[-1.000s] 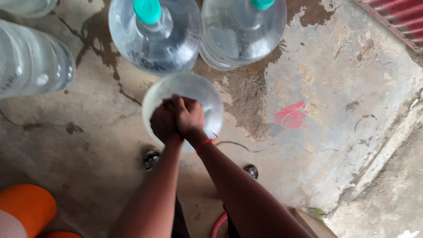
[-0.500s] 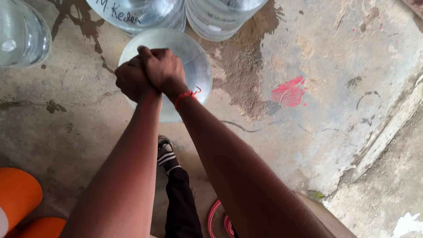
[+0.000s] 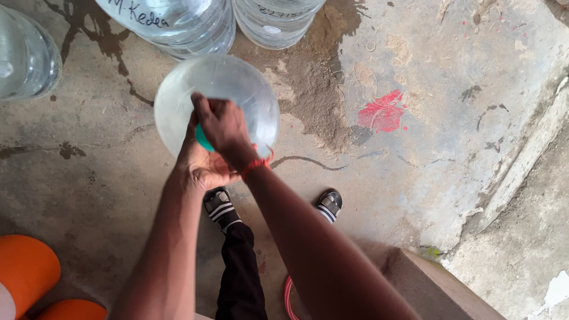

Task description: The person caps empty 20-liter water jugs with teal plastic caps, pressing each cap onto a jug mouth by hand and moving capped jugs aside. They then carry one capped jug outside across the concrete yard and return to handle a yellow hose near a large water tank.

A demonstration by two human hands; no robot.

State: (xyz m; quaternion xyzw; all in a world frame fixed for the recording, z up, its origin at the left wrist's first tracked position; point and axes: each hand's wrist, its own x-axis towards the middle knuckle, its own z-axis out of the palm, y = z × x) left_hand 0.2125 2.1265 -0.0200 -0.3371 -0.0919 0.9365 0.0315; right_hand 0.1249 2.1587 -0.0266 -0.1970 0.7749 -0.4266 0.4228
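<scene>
The large clear water bottle (image 3: 217,102) stands upright on the concrete floor (image 3: 415,178), its long axis running straight up toward the camera, so that it shows as a round, see-through dome with a green cap (image 3: 203,139) at the top — most of that cap is covered by the hands. It sits just in front of the person's feet, near the upper middle of the view. The right hand (image 3: 224,127) lies over the cap with its fingers curled down around it; the left hand (image 3: 198,163) presses in from beside and below, fingers wrapped about the same cap, the two hands touching each other. A red band (image 3: 256,165) circles the right wrist. Three more clear bottles stand on the floor behind and to the left: two side by side along the top edge (image 3: 178,21) (image 3: 275,18) and one at the left edge (image 3: 26,56). Two sandalled feet (image 3: 220,207) (image 3: 329,203) show below the hands. Orange rounded shapes (image 3: 26,269) sit at the lower left corner — a red paint blotch (image 3: 382,112) marks the floor to the right.
</scene>
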